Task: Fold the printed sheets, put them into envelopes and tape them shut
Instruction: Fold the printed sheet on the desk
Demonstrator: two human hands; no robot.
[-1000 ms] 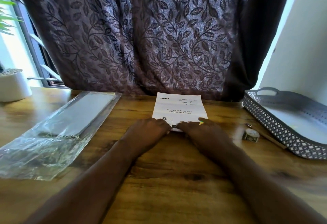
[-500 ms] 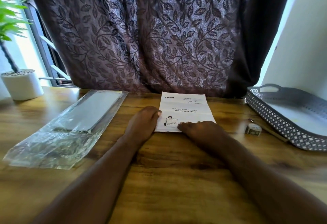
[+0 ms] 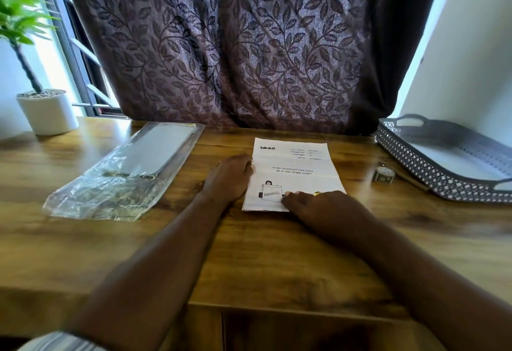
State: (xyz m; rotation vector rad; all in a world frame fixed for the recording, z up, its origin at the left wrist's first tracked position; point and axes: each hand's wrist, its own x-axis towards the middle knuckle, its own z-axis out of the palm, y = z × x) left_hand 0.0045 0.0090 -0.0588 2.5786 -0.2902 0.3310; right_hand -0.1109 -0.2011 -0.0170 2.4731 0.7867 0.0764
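Observation:
A white printed sheet (image 3: 293,165) with a logo, text and a small drawing lies flat on the wooden table (image 3: 266,262), creased across its middle. My left hand (image 3: 228,177) rests against the sheet's left edge, fingers curved at the paper. My right hand (image 3: 315,205) presses on the sheet's near right corner, covering it. A clear plastic packet holding white envelopes (image 3: 130,170) lies to the left. A small roll of tape (image 3: 383,175) sits to the right of the sheet.
A grey perforated tray (image 3: 432,173) with handles stands at the right. A white pot with a green plant (image 3: 47,110) stands at the back left. A patterned curtain (image 3: 235,45) hangs behind the table. A pencil-like stick lies by the tape.
My left hand slid from the sheet's near edge up to its left edge. My right hand stayed at the near right corner. The view tilted down, showing more table.

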